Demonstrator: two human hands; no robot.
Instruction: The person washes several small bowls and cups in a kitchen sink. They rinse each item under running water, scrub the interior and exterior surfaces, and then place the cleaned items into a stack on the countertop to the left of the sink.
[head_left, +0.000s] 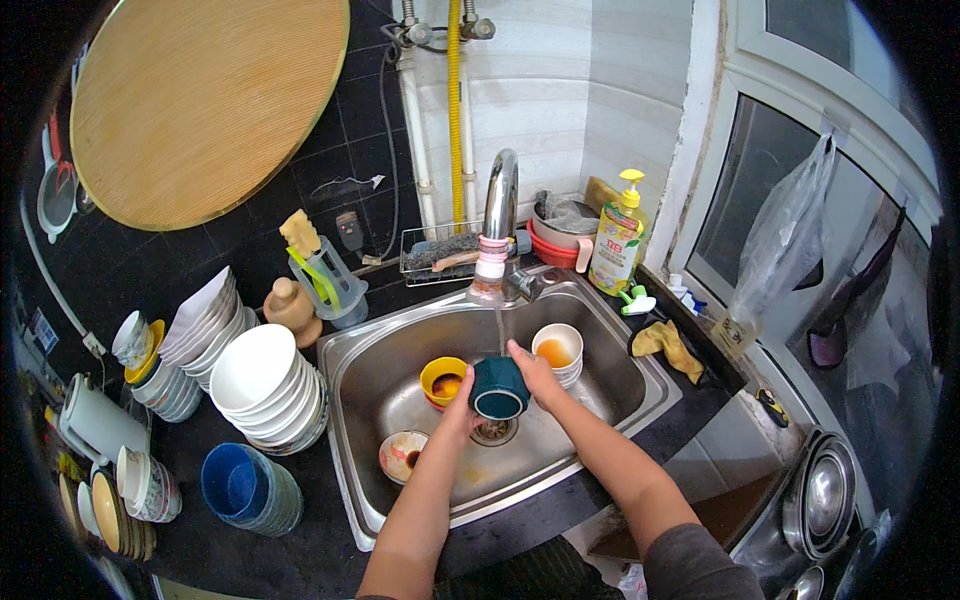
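Note:
Between my two hands is a dark green bowl (496, 375), tilted with its ringed base towards me. My left hand (459, 409) grips its left side and my right hand (537, 377) its right side. Water (502, 330) runs from the chrome faucet (501, 195) down behind the bowl; whether it enters the bowl is hidden. Below lies the stainless steel sink (405, 330). In it, a yellow bowl (435, 371) with dark liquid sits left of my hands, a stained small dish (397, 452) nearer me, and stacked white bowls (559, 367) with orange liquid at right.
Left of the sink stand stacked white bowls (259, 375), blue bowls (232, 480) and a wooden jar (289, 300). A dish soap pump bottle (619, 240), a spray nozzle (637, 301) and a yellow cloth (667, 349) line the right side. Behind the faucet is a wire rack (420, 274).

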